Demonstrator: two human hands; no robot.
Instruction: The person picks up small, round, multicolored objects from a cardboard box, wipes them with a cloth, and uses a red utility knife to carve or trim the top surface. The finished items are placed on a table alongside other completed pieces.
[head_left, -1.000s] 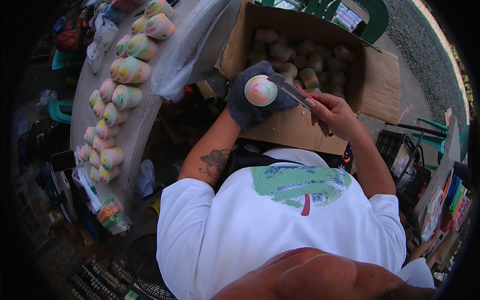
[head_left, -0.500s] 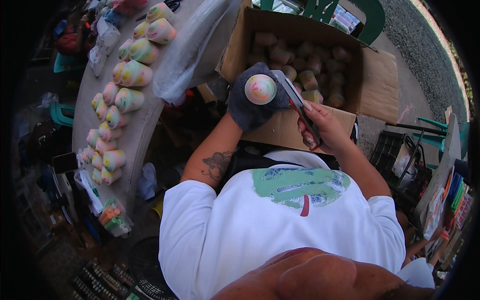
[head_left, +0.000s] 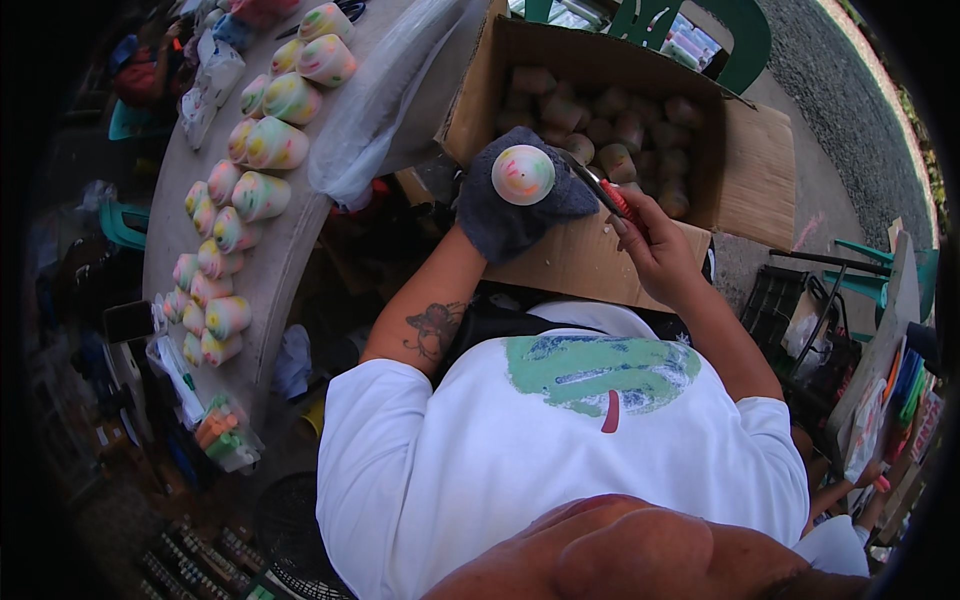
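A dark grey cloth (head_left: 500,222) covers my left hand (head_left: 470,258), hiding its fingers. Cupped in that cloth is a rounded, cup-shaped candle-like piece (head_left: 523,174), white with pink, yellow and green specks, its round face upward. My right hand (head_left: 657,247) is closed around a utility knife (head_left: 612,195) with red and dark parts, its blade end pointing at the piece. The blade looks edge-on here, close to the cloth's right side; whether it touches the piece I cannot tell.
An open cardboard box (head_left: 755,165) with several similar pieces stands just beyond my hands. On the left, a curved grey table (head_left: 290,225) bears rows of speckled pieces (head_left: 262,196) beside clear plastic wrap (head_left: 365,130). Green chairs (head_left: 745,45) stand behind the box.
My right hand has turned the knife from showing its broad side to nearly edge-on and shifted slightly right. The cloth and the piece stay almost in place.
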